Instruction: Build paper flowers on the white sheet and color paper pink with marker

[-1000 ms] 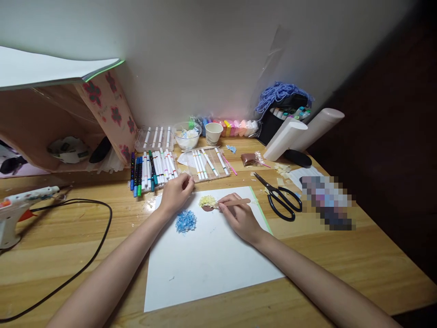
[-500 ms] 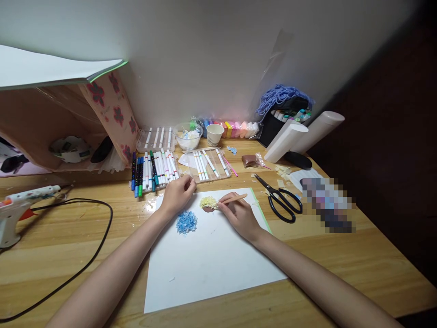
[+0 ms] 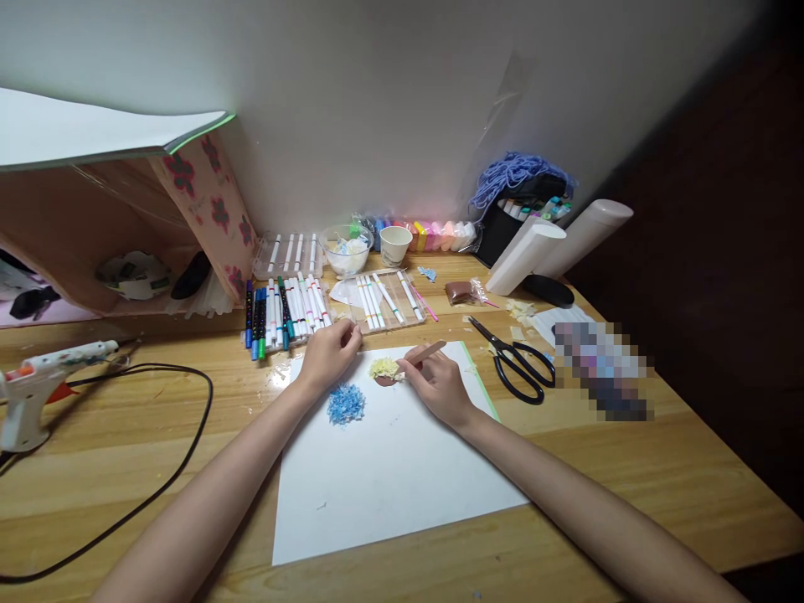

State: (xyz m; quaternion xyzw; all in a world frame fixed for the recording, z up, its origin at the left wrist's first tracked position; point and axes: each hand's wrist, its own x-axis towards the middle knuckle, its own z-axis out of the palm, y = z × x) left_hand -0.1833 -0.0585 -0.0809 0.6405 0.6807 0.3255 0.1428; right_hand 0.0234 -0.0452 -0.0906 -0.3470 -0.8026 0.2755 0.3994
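Note:
A white paper sheet [image 3: 389, 469] lies on the wooden desk. On it sit a blue flaky clump [image 3: 345, 404] and a yellow flaky clump [image 3: 383, 367] over a brown clay piece [image 3: 382, 380]. My right hand [image 3: 440, 387] grips a wooden stick [image 3: 425, 351], whose tip touches the yellow clump. My left hand [image 3: 330, 353] rests curled at the sheet's top edge, just left of the yellow clump, fingertips pinched together; what it holds, if anything, is hidden.
Black scissors [image 3: 516, 363] lie right of the sheet. Markers [image 3: 282, 308] and a clear tray of pens [image 3: 386, 301] lie behind it. A glue gun [image 3: 38, 381] with a black cable [image 3: 176, 452] is at the left. A bowl [image 3: 345, 249], paper cup [image 3: 395, 244] and clay packs stand near the wall.
The stick in my right hand has tilted more upright and my right hand has shifted slightly left. The left hand has hardly moved.

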